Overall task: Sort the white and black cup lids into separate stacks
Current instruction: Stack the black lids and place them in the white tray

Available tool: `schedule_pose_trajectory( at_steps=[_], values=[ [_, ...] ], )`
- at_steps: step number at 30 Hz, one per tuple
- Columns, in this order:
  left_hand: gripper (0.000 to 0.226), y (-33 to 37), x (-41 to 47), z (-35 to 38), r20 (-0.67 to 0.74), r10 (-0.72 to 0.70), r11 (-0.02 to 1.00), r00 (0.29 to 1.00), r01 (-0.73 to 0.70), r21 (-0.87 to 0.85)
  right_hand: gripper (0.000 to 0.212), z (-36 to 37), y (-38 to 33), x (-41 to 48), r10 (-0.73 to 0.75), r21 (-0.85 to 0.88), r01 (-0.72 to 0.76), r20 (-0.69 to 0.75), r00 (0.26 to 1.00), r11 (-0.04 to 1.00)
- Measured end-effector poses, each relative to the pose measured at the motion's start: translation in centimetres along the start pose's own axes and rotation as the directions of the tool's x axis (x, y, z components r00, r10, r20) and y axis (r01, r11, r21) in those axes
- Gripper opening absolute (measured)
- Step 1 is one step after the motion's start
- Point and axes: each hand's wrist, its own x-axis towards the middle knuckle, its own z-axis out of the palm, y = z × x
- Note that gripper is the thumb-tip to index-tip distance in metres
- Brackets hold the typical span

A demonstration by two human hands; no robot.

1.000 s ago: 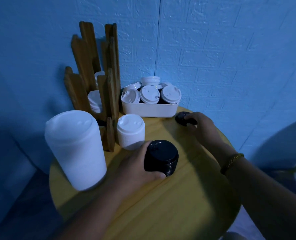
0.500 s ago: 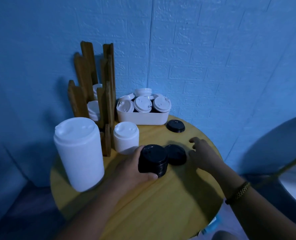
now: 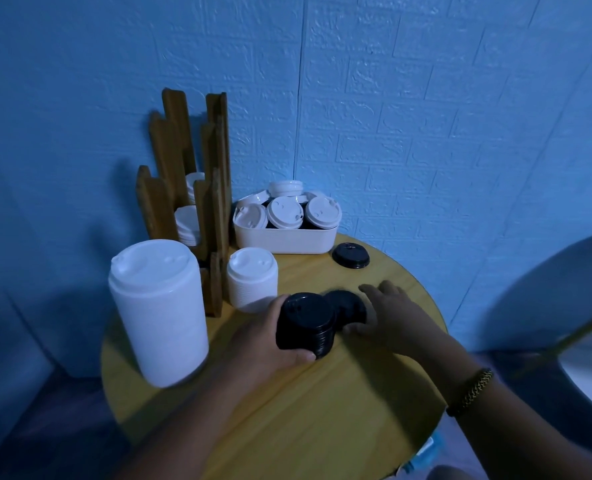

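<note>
Now the right hand [image 3: 394,317] has come back from the far rim and lies over a loose black lid [image 3: 348,304] touching the black stack [image 3: 305,323], which the left hand [image 3: 270,336] grips. Whether the right pinches yet, I cannot tell. Stacking it looks next. Another black lid [image 3: 351,257] waits beside the white tub [image 3: 284,242] on the round yellow surface [image 3: 322,410], with a blue brick wall [image 3: 426,116] behind.

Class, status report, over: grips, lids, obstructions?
Left grip holds black lid stack. Right grip at loose black lid, hold unclear. Nothing between lid and stack.
</note>
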Motion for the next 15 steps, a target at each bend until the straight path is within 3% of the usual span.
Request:
schedule_pose_trajectory(
  at_steps=[4,7,11,15],
  values=[
    [0.105,-0.1,0.1,0.1,-0.005,-0.001,1.000,1.000,0.001,0.001,0.076,-0.3,-0.2,0.8,-0.208,0.123,0.189,0.159,0.965,0.974],
    [0.106,0.0,0.0,0.1,-0.007,0.009,1.000,1.000,-0.009,0.000,0.069,0.4,-0.4,1.1,-0.167,0.058,0.162,0.097,0.981,0.985],
    [0.102,-0.3,0.1,0.0,-0.001,0.003,0.999,1.000,-0.003,-0.036,0.092,0.7,-0.1,0.7,-0.053,-0.042,0.054,0.010,0.999,0.998],
    [0.104,-0.3,0.0,0.0,0.004,0.001,0.999,1.000,-0.001,-0.054,0.089,0.7,0.3,0.8,-0.140,0.137,0.123,0.121,0.983,0.983]
  ],
)
